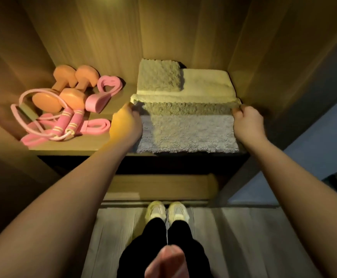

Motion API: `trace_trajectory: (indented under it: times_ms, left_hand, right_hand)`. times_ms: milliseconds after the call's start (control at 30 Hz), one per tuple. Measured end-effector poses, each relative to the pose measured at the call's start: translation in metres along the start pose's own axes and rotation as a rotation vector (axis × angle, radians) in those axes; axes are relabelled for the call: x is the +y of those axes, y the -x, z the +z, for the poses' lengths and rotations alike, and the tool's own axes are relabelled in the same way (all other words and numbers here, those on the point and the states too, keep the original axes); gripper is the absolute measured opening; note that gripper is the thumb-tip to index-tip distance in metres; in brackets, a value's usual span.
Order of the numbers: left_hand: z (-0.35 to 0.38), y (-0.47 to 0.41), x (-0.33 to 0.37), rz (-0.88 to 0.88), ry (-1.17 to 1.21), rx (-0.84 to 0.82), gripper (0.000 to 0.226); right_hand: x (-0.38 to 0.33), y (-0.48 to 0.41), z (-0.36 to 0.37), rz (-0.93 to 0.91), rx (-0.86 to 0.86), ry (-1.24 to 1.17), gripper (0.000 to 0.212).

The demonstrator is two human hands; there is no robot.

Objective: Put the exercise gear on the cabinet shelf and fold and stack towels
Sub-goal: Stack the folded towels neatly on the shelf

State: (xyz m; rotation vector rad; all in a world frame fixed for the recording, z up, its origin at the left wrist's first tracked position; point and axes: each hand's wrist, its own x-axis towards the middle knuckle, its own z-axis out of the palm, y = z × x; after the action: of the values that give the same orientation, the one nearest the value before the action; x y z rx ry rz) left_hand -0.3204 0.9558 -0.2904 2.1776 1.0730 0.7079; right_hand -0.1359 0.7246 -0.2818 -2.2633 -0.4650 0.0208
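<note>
Both bare arms stretched forward, left hand (128, 121) and right hand (248, 122) knuckles up, fingers pinching towel (185, 135) corners

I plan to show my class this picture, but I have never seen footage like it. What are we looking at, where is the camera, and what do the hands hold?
No machine here: one wide-angle camera sits on a person's head, looking forward and down, so you see their own arms and shoes. Before them is a wooden cabinet shelf. On its left lie two dumbbells, a pink skipping rope and pink resistance bands. On its right are towels: a cream towel with a small folded towel on top, and a grey towel in front. The left hand and right hand each grip one side of the grey towel, seemingly mid-fold.
</note>
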Motion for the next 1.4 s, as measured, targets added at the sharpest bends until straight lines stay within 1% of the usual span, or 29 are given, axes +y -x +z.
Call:
trace_trajectory:
  times_ms: [67,167,267,400,500,533,600,633,667,733,767,833,900,967,1100,1133,1200,1233,1300,1333,1367,1400]
  left_hand:
    - [0.011,-0.029,0.002,0.012,-0.116,-0.014,0.024]
    - [0.029,-0.059,0.003,0.05,-0.395,-0.052,0.026]
    - [0.04,-0.071,-0.001,0.101,-0.52,-0.029,0.03]
    - [0.042,-0.073,-0.006,0.131,-0.574,0.028,0.038]
    - [0.033,-0.074,0.002,0.137,-0.506,0.074,0.032]
    - [0.031,-0.072,0.008,0.171,-0.475,0.084,0.031]
    - [0.034,-0.061,0.029,0.292,-0.381,0.049,0.038]
    - [0.04,-0.052,0.04,0.335,-0.321,-0.006,0.046]
    - [0.048,-0.041,0.049,0.36,-0.304,-0.09,0.053]
    - [0.069,-0.024,0.057,0.415,-0.466,-0.3,0.059]
    - [0.078,-0.02,0.054,0.442,-0.537,-0.365,0.058]
    - [0.082,-0.023,0.042,0.448,-0.607,-0.396,0.059]
    - [0.079,-0.031,0.03,0.429,-0.657,-0.383,0.061]
    - [0.075,-0.034,0.019,0.406,-0.7,-0.367,0.063]
    - [0.072,-0.036,0.013,0.378,-0.727,-0.358,0.065]
    - [0.072,-0.035,0.014,0.378,-0.737,-0.356,0.066]
    - [0.074,-0.034,0.015,0.375,-0.737,-0.356,0.067]
    - [0.073,-0.034,0.015,0.371,-0.733,-0.356,0.066]
    - [0.073,-0.034,0.015,0.366,-0.725,-0.356,0.066]
    - [0.073,-0.034,0.015,0.365,-0.722,-0.356,0.066]
    - [0.073,-0.034,0.015,0.367,-0.72,-0.356,0.066]
    - [0.073,-0.034,0.015,0.366,-0.716,-0.356,0.066]
  right_hand:
    - [-0.003,-0.034,0.011,0.047,-0.03,0.057,0.031]
    - [-0.004,-0.068,0.028,0.054,-0.081,0.155,0.035]
    - [0.002,-0.083,0.043,0.045,-0.094,0.196,0.036]
    - [0.008,-0.08,0.055,-0.006,-0.025,0.384,0.036]
    - [-0.001,-0.076,0.047,-0.027,0.016,0.461,0.035]
    - [-0.007,-0.073,0.043,-0.066,0.04,0.471,0.036]
    - [-0.021,-0.066,0.043,-0.223,0.068,0.45,0.039]
    - [-0.03,-0.06,0.048,-0.311,0.014,0.421,0.042]
    - [-0.036,-0.053,0.055,-0.372,-0.095,0.396,0.046]
    - [-0.039,-0.041,0.073,-0.375,-0.355,0.422,0.051]
    - [-0.034,-0.038,0.081,-0.354,-0.423,0.476,0.051]
    - [-0.023,-0.039,0.086,-0.312,-0.449,0.589,0.051]
    - [-0.015,-0.045,0.081,-0.267,-0.438,0.593,0.051]
    - [-0.005,-0.053,0.071,-0.209,-0.386,0.528,0.049]
    - [0.012,-0.06,0.038,-0.047,-0.081,0.473,0.04]
    - [0.012,-0.06,0.032,0.011,-0.034,0.449,0.046]
    - [0.006,-0.058,0.024,0.092,-0.01,0.367,0.065]
    - [-0.001,-0.056,0.023,0.065,0.006,0.352,0.067]
    - [-0.022,-0.047,0.03,-0.127,0.035,0.381,0.062]
    - [-0.033,-0.04,0.038,-0.241,-0.01,0.395,0.06]
    - [-0.044,-0.033,0.049,-0.325,-0.12,0.396,0.059]
    - [-0.052,-0.025,0.061,-0.37,-0.276,0.394,0.056]
